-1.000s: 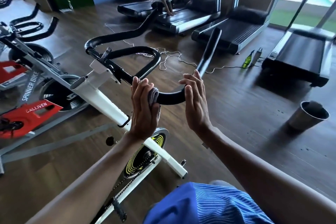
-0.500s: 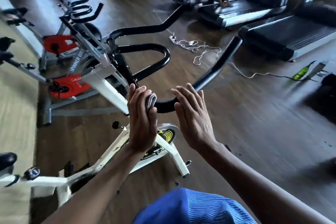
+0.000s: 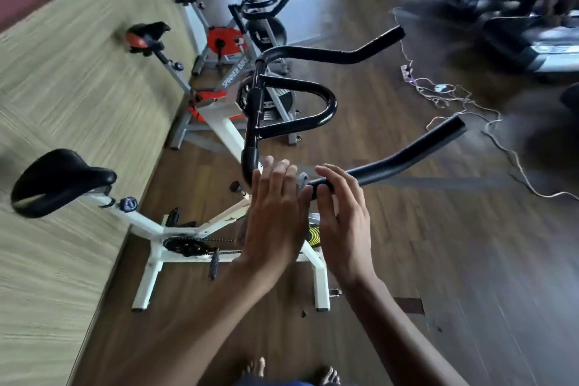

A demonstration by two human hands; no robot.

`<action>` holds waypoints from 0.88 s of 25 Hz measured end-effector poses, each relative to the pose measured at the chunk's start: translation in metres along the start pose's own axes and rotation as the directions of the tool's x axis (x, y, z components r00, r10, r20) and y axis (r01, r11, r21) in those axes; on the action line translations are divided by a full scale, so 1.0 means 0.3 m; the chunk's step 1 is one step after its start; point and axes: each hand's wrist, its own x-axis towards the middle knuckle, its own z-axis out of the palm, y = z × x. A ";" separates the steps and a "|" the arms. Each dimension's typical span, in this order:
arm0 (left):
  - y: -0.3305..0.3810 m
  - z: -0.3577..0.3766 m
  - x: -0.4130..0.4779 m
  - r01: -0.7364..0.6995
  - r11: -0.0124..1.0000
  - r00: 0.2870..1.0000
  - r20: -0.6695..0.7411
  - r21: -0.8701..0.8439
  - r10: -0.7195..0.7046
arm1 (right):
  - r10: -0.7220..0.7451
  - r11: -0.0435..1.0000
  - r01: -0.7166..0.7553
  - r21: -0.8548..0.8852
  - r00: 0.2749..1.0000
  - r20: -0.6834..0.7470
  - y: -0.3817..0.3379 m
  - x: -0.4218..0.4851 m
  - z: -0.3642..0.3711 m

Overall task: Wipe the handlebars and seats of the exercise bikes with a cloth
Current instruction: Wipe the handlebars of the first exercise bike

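At 9 o'clock the black seat of the white bike stands on its post, beside a pale wall. Towards 11 o'clock is a grey bike lettered SPINNER BIKE, with red parts and its own black bars behind it. At the centre the left hand is flat and released, fingers straight and pointing to 12 o'clock, palm turned to 3 o'clock; it presses a small grey cloth against the near bend of the black handlebars. The cloth shows only as a fold between the two hands, touching the bar. Just beside it the right hand is slack too, fingers loosely bent over the bar, gripping nothing; whether its thumb touches the cloth cannot be told. From there the bar's arm runs out to 2 o'clock. Pale cables lie tangled on the dark wooden floor at 2 o'clock, and a blurred treadmill is at 1 o'clock. Bare feet show at 6 o'clock
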 end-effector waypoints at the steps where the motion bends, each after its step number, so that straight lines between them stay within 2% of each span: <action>1: 0.013 -0.029 0.004 0.051 0.986 0.999 0.027 -0.159 -0.047 | 0.007 1.000 -0.007 0.002 1.000 0.002 -0.028 0.001 0.000; 3: -0.020 -0.096 0.016 0.190 0.845 0.976 0.186 -0.500 -0.110 | 0.002 1.000 0.000 -0.028 0.997 0.077 -0.084 -0.003 0.023; 4: -0.054 -0.125 0.025 0.239 0.758 0.964 0.240 -0.607 -0.111 | 0.012 0.998 -0.004 -0.058 0.990 0.140 -0.114 -0.005 0.048; 5: -0.089 -0.142 0.030 0.251 0.714 0.960 0.260 -0.654 -0.099 | 0.016 0.993 0.008 -0.115 0.979 0.204 -0.133 -0.006 0.080; 6: -0.121 -0.155 0.036 0.226 0.720 0.964 0.257 -0.657 -0.068 | -0.010 0.978 0.061 -0.200 0.969 0.247 -0.145 -0.006 0.115; 8: -0.180 -0.162 0.042 0.116 0.803 0.979 0.206 -0.584 0.008 | -0.038 0.918 0.145 -0.369 0.958 0.283 -0.155 -0.007 0.181; 9: -0.212 -0.163 0.048 0.073 0.828 0.983 0.181 -0.556 0.035 | 0.027 0.893 0.101 -0.438 0.961 0.277 -0.160 -0.003 0.205; 11: -0.281 -0.166 0.073 0.088 0.807 0.979 0.199 -0.584 0.037 | 0.181 0.856 -0.036 -0.517 0.955 0.234 -0.168 0.007 0.239; 13: -0.336 -0.166 0.100 0.061 0.798 0.972 0.217 -0.599 0.089 | 0.208 0.819 -0.076 -0.569 0.963 0.171 -0.175 0.007 0.274; 15: -0.359 -0.153 0.111 -0.064 0.840 0.974 0.150 -0.538 0.170 | 0.157 0.788 -0.077 -0.610 0.984 0.079 -0.164 -0.002 0.302; 17: -0.359 -0.135 0.114 -0.145 0.864 0.977 0.069 -0.482 0.202 | 0.038 0.772 -0.024 -0.636 0.999 0.009 -0.135 -0.021 0.309; 19: -0.365 -0.123 0.112 -0.179 0.868 0.973 0.048 -0.463 0.227 | -0.079 0.780 0.065 -0.622 0.997 0.006 -0.099 -0.032 0.304; 22: -0.374 -0.117 0.115 -0.211 0.875 0.967 0.039 -0.436 0.253 | -0.157 0.835 0.152 -0.529 0.987 0.035 -0.077 -0.026 0.286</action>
